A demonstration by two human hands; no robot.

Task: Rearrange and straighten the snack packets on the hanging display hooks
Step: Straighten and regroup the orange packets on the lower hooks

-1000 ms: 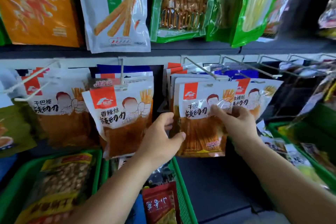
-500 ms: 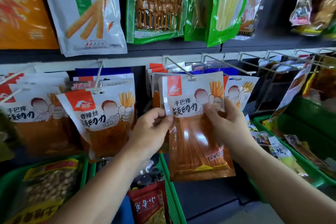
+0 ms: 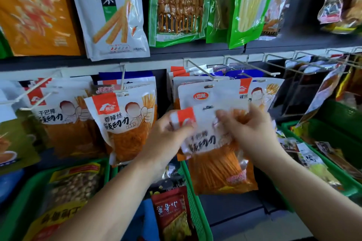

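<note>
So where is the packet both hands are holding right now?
Head view, just right of centre: the orange stick packet sits between the left hand and right hand, in front of the white hanging packet, above the green basket.

The snack packets (image 3: 213,141) at centre frame were glossy plastic film. The hooks (image 3: 203,71) above looked like thin white-coated wire. The green baskets (image 3: 193,191) below were ribbed plastic.

Left hand (image 3: 168,133) and right hand (image 3: 248,131) grip a snack packet (image 3: 213,164) below the hook (image 3: 203,73).
</note>
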